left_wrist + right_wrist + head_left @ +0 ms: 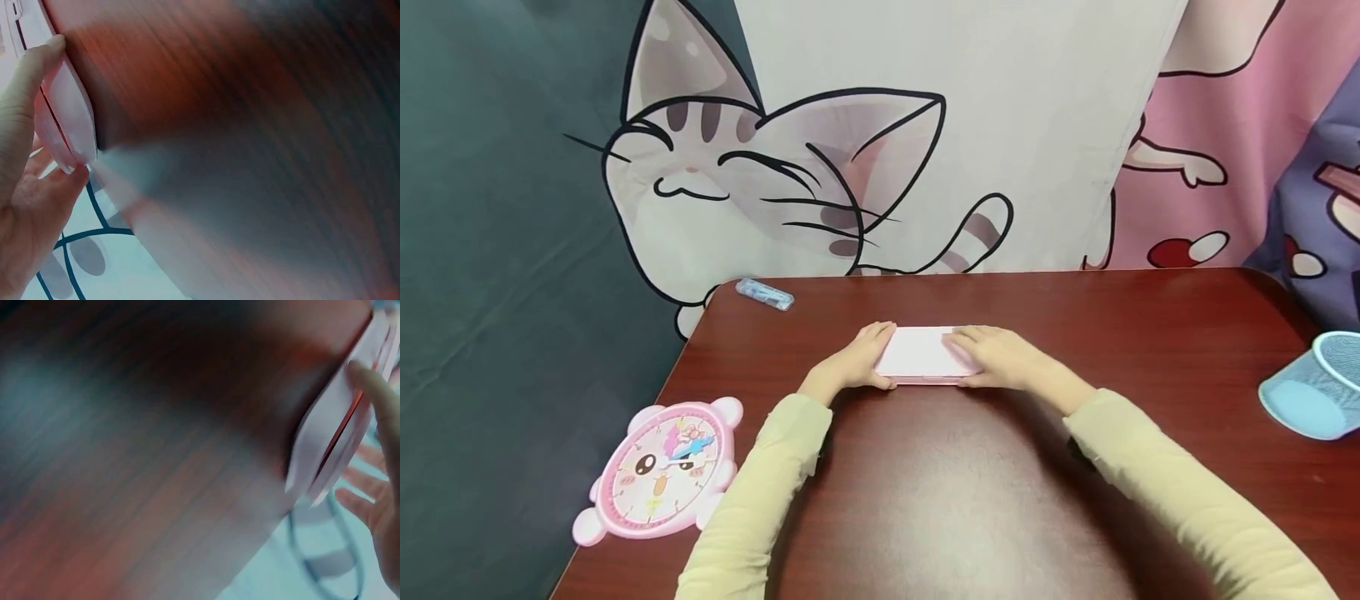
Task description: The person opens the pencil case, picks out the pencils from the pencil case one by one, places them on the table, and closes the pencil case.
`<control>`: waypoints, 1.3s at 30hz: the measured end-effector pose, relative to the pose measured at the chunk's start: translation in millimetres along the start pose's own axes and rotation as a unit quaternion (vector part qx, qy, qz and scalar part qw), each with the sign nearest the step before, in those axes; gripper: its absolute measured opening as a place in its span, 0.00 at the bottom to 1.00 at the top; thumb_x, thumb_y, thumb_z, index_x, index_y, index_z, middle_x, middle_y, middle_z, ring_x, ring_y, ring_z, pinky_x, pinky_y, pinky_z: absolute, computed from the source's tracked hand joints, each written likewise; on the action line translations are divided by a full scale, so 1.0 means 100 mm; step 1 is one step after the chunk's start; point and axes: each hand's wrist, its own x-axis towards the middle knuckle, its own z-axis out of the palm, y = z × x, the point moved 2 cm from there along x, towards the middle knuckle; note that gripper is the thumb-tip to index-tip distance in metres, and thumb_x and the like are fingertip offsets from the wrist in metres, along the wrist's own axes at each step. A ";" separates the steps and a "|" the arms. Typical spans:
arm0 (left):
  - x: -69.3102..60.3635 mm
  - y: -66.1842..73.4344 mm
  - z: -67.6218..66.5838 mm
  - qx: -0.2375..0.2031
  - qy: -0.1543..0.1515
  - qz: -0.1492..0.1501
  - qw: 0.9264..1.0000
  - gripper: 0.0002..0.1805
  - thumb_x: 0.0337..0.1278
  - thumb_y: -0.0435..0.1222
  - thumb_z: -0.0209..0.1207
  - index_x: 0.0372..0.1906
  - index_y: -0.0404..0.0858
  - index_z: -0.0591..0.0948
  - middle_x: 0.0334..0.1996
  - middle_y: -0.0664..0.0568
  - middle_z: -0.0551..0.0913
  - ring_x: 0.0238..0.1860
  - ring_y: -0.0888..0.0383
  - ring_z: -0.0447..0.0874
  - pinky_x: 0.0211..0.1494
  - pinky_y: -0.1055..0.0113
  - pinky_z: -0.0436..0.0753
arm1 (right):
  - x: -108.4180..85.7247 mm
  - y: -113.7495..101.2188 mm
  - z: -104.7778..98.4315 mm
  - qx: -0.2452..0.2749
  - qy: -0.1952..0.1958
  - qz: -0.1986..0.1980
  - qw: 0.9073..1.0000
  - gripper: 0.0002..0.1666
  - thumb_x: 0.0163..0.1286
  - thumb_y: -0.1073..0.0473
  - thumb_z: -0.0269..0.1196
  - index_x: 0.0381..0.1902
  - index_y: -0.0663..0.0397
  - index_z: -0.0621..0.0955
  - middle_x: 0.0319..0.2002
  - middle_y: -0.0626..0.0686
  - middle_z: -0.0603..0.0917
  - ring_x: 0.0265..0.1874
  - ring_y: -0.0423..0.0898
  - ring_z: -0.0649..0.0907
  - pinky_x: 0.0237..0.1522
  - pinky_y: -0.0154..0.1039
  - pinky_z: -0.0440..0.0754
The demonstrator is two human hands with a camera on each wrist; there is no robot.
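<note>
A flat pink case with a pale lid lies on the brown table, its long side facing me. My left hand grips its left end, thumb on the front side and fingers at the far side. At the other end, my right hand holds the case with the thumb on the front and fingers over the top. In the left wrist view, a dark seam runs along the side of the case, with a small clasp near the top. A reddish gap shows along the seam in the right wrist view.
A pink animal-shaped clock sits at the left edge of the table. Near the back left corner lies a small light-blue item. A light-blue mesh cup lies on its side at the right. Behind hangs a cartoon-cat curtain.
</note>
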 end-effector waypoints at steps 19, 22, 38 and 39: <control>-0.16 -0.20 -0.22 -0.073 0.084 -0.008 0.994 0.66 0.32 0.50 0.72 0.72 0.39 0.39 0.69 0.42 0.53 0.69 0.49 0.53 0.68 0.53 0.61 | -0.16 0.27 -0.18 0.081 0.283 -0.046 0.955 0.14 0.44 0.64 0.72 0.29 0.58 0.80 0.25 0.51 0.83 0.21 0.43 0.81 0.25 0.37 0.79; -0.18 -0.21 -0.24 -0.041 0.114 -0.009 0.993 0.66 0.31 0.52 0.72 0.71 0.39 0.40 0.69 0.41 0.52 0.69 0.48 0.52 0.66 0.53 0.64 | -0.09 0.32 -0.21 0.105 0.295 0.036 0.949 0.12 0.47 0.64 0.71 0.28 0.57 0.79 0.23 0.52 0.83 0.20 0.43 0.80 0.25 0.38 0.77; -0.01 -0.21 -0.14 0.098 0.166 0.010 0.981 0.72 0.28 0.61 0.68 0.70 0.29 0.37 0.72 0.39 0.37 0.73 0.51 0.38 0.73 0.60 0.50 | 0.09 0.52 -0.14 0.156 0.218 0.207 0.941 0.29 0.61 0.59 0.63 0.59 0.62 0.72 0.60 0.63 0.71 0.60 0.57 0.71 0.60 0.52 0.67; 0.00 -0.22 -0.14 0.094 0.164 0.005 0.982 0.72 0.28 0.61 0.68 0.70 0.29 0.37 0.72 0.40 0.37 0.73 0.51 0.38 0.73 0.60 0.50 | 0.09 0.53 -0.13 0.161 0.203 0.209 0.943 0.31 0.60 0.59 0.63 0.61 0.62 0.70 0.63 0.63 0.68 0.62 0.58 0.68 0.61 0.53 0.65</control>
